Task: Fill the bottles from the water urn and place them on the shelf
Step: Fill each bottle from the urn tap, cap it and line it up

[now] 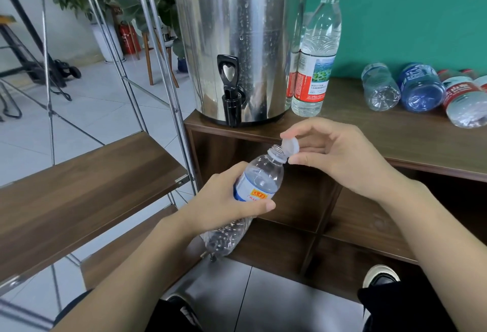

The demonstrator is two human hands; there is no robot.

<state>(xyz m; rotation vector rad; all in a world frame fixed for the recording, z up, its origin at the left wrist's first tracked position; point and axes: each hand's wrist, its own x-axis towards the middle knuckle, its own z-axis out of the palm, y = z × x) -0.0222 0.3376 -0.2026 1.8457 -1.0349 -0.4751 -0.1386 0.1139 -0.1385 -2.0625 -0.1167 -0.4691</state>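
Observation:
My left hand (226, 202) grips a clear plastic bottle (259, 176) with a blue and white label, tilted with its open neck pointing up and right. My right hand (334, 152) pinches its white cap (290, 146) just beside the neck, off the thread. The steel water urn (234, 28) stands on the wooden cabinet (395, 136) above and behind, its black tap (229, 86) facing me. The wooden shelf (87, 186) on a metal frame lies to my left.
Two upright red-capped bottles (316, 55) with water in them stand right of the urn. Several empty bottles (421, 89) lie on their sides further right on the cabinet top. Open cabinet compartments sit below. A teal wall is behind.

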